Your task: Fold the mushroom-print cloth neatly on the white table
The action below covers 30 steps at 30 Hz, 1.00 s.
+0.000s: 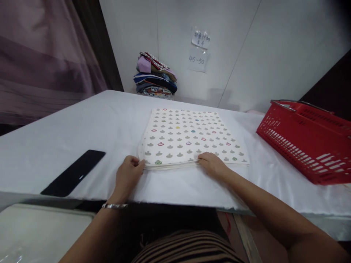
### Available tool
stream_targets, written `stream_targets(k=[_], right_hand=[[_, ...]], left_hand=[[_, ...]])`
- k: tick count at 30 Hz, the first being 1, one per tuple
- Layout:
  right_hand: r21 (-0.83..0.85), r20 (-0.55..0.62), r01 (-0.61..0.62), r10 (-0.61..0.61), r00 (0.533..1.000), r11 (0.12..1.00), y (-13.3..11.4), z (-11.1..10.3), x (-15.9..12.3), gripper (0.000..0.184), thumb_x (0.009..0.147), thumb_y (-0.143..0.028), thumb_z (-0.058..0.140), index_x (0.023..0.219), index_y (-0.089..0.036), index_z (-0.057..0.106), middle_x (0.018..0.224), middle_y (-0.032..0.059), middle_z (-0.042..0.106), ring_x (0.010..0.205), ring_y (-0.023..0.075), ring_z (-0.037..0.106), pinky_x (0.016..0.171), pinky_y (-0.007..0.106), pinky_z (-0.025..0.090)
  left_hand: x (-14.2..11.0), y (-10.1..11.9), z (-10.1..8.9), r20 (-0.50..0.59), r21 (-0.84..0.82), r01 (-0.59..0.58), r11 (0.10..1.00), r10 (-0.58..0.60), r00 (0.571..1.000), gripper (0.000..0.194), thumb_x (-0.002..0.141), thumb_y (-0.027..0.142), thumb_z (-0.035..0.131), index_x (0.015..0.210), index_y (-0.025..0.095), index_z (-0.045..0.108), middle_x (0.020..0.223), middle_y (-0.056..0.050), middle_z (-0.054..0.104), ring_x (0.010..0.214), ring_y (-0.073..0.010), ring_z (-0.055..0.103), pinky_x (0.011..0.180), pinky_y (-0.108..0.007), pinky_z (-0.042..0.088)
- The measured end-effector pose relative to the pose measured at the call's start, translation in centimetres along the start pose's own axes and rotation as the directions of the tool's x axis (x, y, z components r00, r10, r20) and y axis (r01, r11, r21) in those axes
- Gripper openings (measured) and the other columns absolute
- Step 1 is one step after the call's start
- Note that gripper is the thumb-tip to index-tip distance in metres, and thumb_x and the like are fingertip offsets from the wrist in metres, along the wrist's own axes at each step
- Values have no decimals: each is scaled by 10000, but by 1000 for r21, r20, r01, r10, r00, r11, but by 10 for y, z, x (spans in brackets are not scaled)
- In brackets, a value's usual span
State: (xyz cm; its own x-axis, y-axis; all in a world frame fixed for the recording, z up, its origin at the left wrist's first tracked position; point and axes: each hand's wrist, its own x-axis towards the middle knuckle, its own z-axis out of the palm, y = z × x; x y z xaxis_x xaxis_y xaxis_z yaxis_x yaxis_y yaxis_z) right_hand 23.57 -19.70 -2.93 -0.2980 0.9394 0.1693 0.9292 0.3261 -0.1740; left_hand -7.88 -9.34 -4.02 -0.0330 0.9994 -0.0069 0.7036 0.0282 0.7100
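A folded white cloth (186, 137) printed with grey and coloured mushroom-like shapes lies flat on the table, its layered edge facing me. My left hand (129, 173) pinches the near left corner of that cloth between thumb and fingers. Along the same front edge, right of its middle, my right hand (212, 165) grips the layers, fingers on top and thumb hidden. The far edge of the cloth lies untouched.
A white-covered table (109, 120) runs to the wall. A black phone (75, 171) lies at left. Several folded textiles (156, 76) are stacked at the back, and a red plastic basket (307, 140) stands at right. Paper notes (197, 60) hang on the wall.
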Motion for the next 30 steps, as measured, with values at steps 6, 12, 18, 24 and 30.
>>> stream_targets(k=[6,12,18,24,30], right_hand=[[63,-1,-64,64,998,996,4,3,-9,248,886,-126,361,985,-216,570,1042,47,616,925,187,521,836,337,420],[-87,-4,42,-42,999,995,5,12,-6,242,919,-153,351,954,-209,585,1091,55,597,954,194,503,833,349,397],[-49,-10,29,-30,1000,998,-11,16,12,232,932,-166,349,947,-213,576,1089,50,601,954,191,506,829,348,392],[91,-37,-59,63,997,994,-23,24,25,210,947,-199,344,1047,-230,526,1047,27,614,931,171,530,863,322,403],[103,-2,15,-15,1000,995,-22,22,20,241,931,-176,345,1058,-227,543,1076,35,604,953,177,521,860,342,404]], left_hand=[[2,-3,2,5,-7,6,1000,-5,1000,262,720,451,547,814,218,475,680,7,618,561,-177,593,598,-308,408],[2,-2,2,1,15,9,1000,-9,1000,256,726,457,542,815,225,477,596,22,590,586,-191,590,606,-310,402],[1,-2,2,-4,22,-6,1000,6,1000,245,727,449,533,802,222,477,602,20,595,567,-178,579,590,-298,389],[-1,-1,2,-12,23,-14,1000,14,1000,229,734,434,535,795,225,466,632,18,601,583,-179,586,601,-295,390],[-1,-3,3,-26,12,-30,999,30,999,226,731,435,530,782,225,464,644,16,604,588,-176,584,579,-283,382]])
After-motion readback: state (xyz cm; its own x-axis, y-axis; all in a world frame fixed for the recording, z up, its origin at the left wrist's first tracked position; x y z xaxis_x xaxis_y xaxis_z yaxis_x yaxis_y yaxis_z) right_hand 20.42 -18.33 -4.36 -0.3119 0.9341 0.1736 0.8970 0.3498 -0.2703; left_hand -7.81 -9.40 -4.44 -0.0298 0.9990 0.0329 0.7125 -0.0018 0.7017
